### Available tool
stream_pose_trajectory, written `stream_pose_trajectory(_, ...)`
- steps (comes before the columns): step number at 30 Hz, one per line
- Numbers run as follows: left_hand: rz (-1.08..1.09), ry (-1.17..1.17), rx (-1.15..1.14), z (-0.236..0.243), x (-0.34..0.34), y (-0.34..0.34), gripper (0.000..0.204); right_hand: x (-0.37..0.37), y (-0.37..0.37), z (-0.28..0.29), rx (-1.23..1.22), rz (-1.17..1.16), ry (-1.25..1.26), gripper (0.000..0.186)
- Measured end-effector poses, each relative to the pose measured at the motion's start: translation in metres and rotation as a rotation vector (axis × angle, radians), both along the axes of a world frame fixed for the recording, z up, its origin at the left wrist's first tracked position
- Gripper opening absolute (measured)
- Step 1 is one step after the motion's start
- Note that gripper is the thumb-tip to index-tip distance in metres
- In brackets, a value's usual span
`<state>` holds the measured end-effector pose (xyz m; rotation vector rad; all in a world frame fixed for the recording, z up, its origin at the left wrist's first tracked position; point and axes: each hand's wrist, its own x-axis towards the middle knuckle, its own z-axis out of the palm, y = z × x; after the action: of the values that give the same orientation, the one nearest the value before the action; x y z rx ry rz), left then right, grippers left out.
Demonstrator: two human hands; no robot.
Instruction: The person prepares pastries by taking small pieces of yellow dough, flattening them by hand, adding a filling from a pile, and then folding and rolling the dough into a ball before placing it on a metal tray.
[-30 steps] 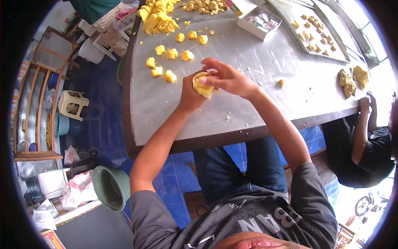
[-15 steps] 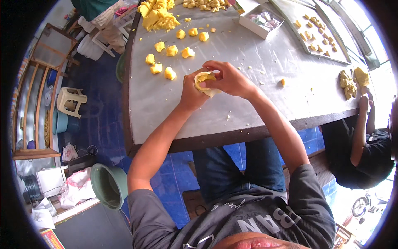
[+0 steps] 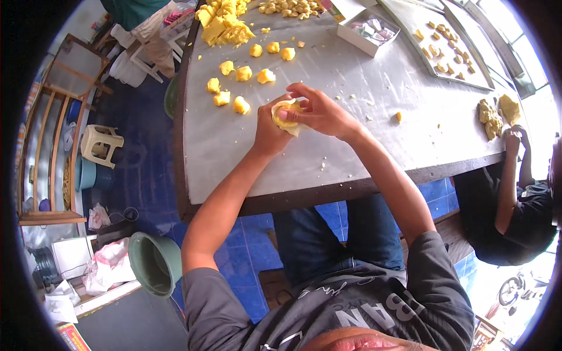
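Above the near part of the metal-topped table, my left hand [image 3: 267, 127] cups a thin, pale round of dough [image 3: 294, 131] with yellow filling inside. My right hand [image 3: 326, 114] reaches over from the right, its thumb pressed down on the filling and its fingers curled round the far side of the dough. Parts of the fingers of both hands are hidden behind the dough and each other. Several rough yellow lumps [image 3: 243, 74] lie just beyond my left hand. Farther back is a large mound of yellow paste [image 3: 225, 32].
Shaped pale pieces [image 3: 287, 7] lie at the back. A white box [image 3: 366, 38] of small packets and a tray [image 3: 486, 80] of small pieces are at the right. A co-worker's hands [image 3: 515, 131] are near dough masses [image 3: 490, 119]. A green tub [image 3: 153, 263] stands lower left.
My right thumb has shifted slightly left and up over the filling, which now looks flatter within the dough. My left hand keeps its hold.
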<state>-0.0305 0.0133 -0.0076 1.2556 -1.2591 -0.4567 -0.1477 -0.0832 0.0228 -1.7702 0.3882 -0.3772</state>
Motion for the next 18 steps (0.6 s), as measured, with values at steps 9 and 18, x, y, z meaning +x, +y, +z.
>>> stream_pose_trajectory(9, -0.007, -0.029, 0.005, 0.001, 0.001, -0.001, 0.022, 0.001, 0.001, -0.001, 0.021, 0.106, -0.157, 0.054)
stream_pose_trajectory(18, -0.066, 0.037, -0.020, 0.006, -0.005, -0.001, 0.030, -0.010, 0.010, 0.012, -0.598, -0.036, -0.268, 0.025)
